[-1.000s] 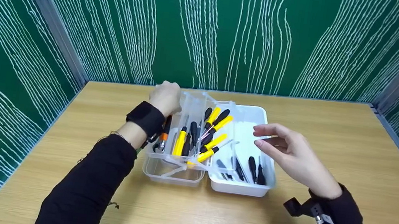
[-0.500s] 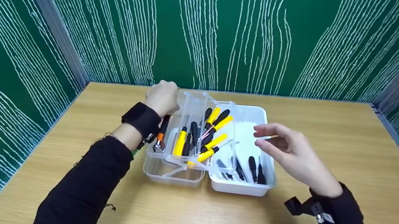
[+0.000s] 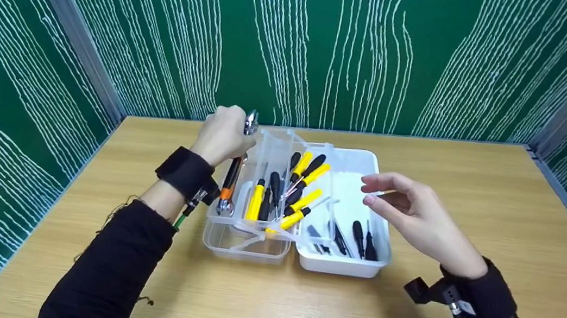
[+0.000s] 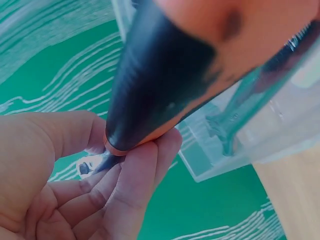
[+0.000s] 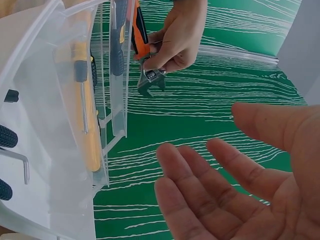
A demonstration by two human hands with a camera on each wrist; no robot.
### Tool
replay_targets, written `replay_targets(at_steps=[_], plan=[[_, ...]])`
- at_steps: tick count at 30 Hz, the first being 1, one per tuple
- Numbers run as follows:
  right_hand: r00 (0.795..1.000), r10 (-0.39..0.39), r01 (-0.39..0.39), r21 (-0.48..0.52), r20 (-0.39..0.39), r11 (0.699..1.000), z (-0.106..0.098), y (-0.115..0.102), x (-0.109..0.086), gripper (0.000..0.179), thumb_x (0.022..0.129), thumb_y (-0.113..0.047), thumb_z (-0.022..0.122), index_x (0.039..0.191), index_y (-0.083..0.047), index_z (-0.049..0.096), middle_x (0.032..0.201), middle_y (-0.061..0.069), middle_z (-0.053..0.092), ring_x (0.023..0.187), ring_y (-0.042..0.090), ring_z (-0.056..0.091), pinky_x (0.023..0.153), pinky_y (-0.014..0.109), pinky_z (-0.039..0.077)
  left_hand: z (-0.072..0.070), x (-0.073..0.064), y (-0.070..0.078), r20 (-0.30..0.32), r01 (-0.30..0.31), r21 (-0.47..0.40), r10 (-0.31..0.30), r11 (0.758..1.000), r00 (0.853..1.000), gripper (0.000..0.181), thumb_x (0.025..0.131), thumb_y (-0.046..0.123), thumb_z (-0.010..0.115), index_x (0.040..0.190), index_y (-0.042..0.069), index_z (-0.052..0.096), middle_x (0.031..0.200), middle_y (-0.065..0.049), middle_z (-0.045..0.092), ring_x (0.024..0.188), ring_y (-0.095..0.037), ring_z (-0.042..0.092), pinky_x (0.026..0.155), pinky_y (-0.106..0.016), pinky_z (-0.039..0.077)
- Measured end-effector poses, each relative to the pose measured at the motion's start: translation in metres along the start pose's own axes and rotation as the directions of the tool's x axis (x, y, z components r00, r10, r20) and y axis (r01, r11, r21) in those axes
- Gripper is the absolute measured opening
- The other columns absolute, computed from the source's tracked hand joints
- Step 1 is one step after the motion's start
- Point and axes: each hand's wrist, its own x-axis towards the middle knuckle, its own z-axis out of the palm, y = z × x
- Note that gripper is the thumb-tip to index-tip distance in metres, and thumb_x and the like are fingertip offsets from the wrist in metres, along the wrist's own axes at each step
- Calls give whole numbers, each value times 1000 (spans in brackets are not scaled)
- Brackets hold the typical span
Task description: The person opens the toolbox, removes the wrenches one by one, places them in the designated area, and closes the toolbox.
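My left hand (image 3: 223, 135) grips an adjustable wrench (image 3: 251, 122) close to its chrome head, above the left end of the clear plastic tray (image 3: 277, 142). In the left wrist view the orange and black handle (image 4: 160, 80) rises toward the camera from between thumb and fingers. The wrench's metal head (image 5: 151, 82) points away from the fingers in the right wrist view. My right hand (image 3: 413, 217) hovers over the right side of the white toolbox base (image 3: 343, 268), fingers loosely bent and holding nothing. Another black and orange tool with chrome ends (image 3: 230, 179) lies in the tray.
Several yellow and black screwdrivers (image 3: 300, 199) fill the tray's middle compartments. Black-handled tools (image 3: 357, 240) lie in the white base. The clear lid (image 3: 246, 252) rests under the tray at left. Green walls (image 3: 330, 50) enclose the wooden table (image 3: 274, 311) behind and at the sides.
My left hand has moved slightly left and toward me, and the wrench's chrome head now shows beside it. The right hand and the toolbox stay nearly where they were.
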Motion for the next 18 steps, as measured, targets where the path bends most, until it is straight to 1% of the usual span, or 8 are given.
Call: replay_targets(at_steps=[3,6,11,13,16,18], plan=[[1000,2,-2,-8,-3,1000,-1,0,0,33,106,-21,70,135,-5,69,134,12,73,108,10,75,92,12,57,-3,-3,1,-13,-7,-27,6,1000,1000,23,99,19,72,82,10,60,71,-3,53,58,-16,52,50,-24,41],[1000,9,-9,-11,-7,1000,-2,0,1,34,106,-21,71,136,-5,69,134,12,73,107,7,75,92,12,57,-5,-6,1,-42,-39,-59,37,998,998,22,100,19,73,83,9,64,70,-3,55,56,-15,52,50,-24,39],[1000,13,-13,-10,-13,1000,-2,0,0,34,106,-21,71,136,-6,68,133,11,73,111,13,74,93,11,56,-7,-9,0,-107,-97,-74,89,993,990,20,100,20,73,85,7,68,67,-1,57,55,-14,53,49,-24,40],[1000,15,-15,-15,-17,1000,-2,0,0,34,106,-21,71,136,-6,69,133,10,74,113,16,74,93,11,56,-7,-9,-1,-123,-105,-87,94,991,988,17,100,19,72,88,7,69,68,-1,57,56,-13,52,50,-23,41],[1000,15,-15,-18,-20,1000,-3,-1,0,33,106,-21,70,136,-6,69,133,11,74,115,19,73,93,10,55,-9,-11,-1,-138,-110,-130,92,985,986,13,99,15,69,92,5,71,70,-2,58,57,-14,53,51,-23,41],[1000,17,-17,-24,-21,1000,-3,-1,0,33,106,-22,70,135,-6,69,133,11,74,115,17,73,93,10,56,-10,-13,0,-152,-123,-164,98,979,983,11,99,13,68,94,5,72,73,-3,60,58,-14,54,52,-23,42]])
